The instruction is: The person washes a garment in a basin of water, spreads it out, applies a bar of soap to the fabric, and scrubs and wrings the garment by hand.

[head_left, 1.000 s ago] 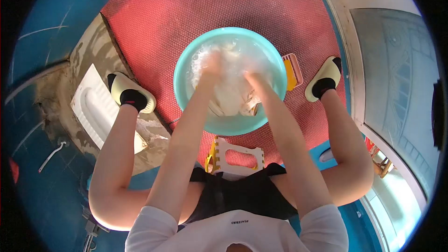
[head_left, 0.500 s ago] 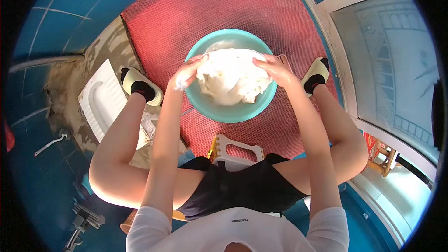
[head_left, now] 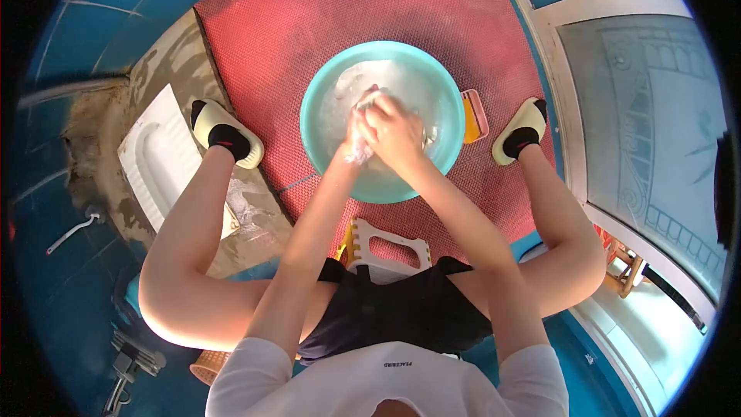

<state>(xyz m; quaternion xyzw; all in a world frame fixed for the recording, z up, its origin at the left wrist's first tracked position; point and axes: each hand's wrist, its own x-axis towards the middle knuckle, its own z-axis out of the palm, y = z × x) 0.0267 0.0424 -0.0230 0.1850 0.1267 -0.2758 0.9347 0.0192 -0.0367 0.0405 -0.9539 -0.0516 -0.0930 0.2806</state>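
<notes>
**While left hand (head_left: 355, 137) and right hand (head_left: 394, 131) press together, white cloth (head_left: 369, 77) lies in a turquoise basin (head_left: 306, 123)**

Although motion softens their outlines, both hands meet just left of the basin's middle, above its cloudy water (head_left: 440, 100). The right hand's fingers (head_left: 373, 117) bend over the left hand, set close against one another; the left hand's fingers are largely covered, so how they are set cannot be told. Whether either hand pinches cloth between the palms cannot be told either. White suds (head_left: 356, 154) cling to the left wrist.

The cloth shows as a pale patch inside the basin, beyond the hands, its edges hard to separate from the water.

The basin stands on a red textured mat (head_left: 370, 0). Just beside its right rim sits a pink tray (head_left: 484, 114) with a yellow item (head_left: 470, 125) in it. On the basin's near side is a white-and-yellow stool (head_left: 361, 243). Pale slippers flank the basin, the left slipper (head_left: 212, 123) and the right slipper (head_left: 523, 121) both worn over black socks. Farther left of the basin is a white squat toilet (head_left: 158, 158); well to its right, a glazed door (head_left: 617, 100).
</notes>
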